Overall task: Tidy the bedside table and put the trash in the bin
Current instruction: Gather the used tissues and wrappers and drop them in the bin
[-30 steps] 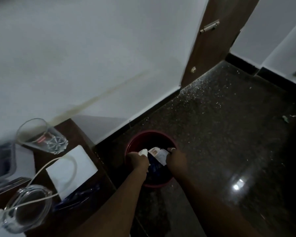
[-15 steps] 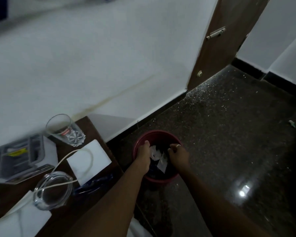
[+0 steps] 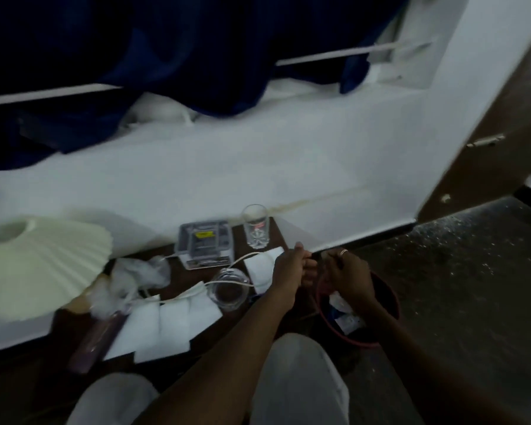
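The dark wooden bedside table (image 3: 193,277) carries a tall drinking glass (image 3: 255,226) at its far right corner, with a grey device (image 3: 203,243) to its left. A glass ashtray (image 3: 229,290) sits nearer, a white cable (image 3: 242,257) draped across it. White paper sheets (image 3: 166,328) lie near the front edge, crumpled tissues (image 3: 141,271) further left. On the speckled dark floor (image 3: 472,286) to the right stands a red bin (image 3: 391,305).

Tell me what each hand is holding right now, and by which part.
Neither hold can be told. The left hand is curled, the right hand hangs over the bin, and something thin and dark shows between them, too dim to identify.
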